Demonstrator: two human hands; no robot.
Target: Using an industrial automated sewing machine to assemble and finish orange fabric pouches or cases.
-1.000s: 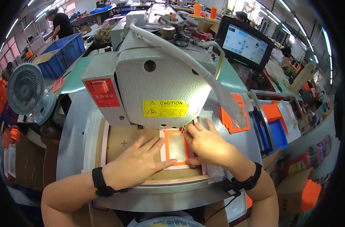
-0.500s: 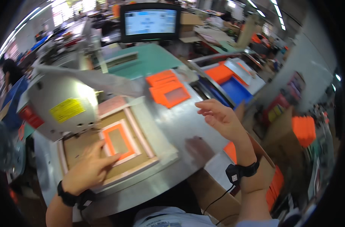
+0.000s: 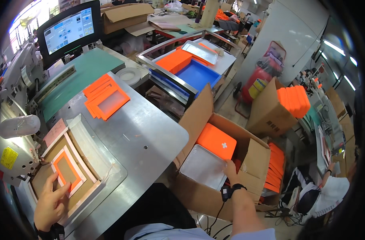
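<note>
Our left hand (image 3: 50,206) rests flat, fingers spread, on the orange frame (image 3: 67,171) in the template at the bench's (image 3: 146,136) near-left corner. Our right hand (image 3: 230,170) reaches into the cardboard box (image 3: 254,156), fingers loosely open, touching a clear-wrapped piece (image 3: 202,166).

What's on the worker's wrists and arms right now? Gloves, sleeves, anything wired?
No gloves: both hands are bare. The left hand has a black band at the wrist. The right hand also has a black wrist strap, with a small black unit on it and a thin black cable hanging down from it. A pale blue short sleeve shows at the right upper arm.
</note>
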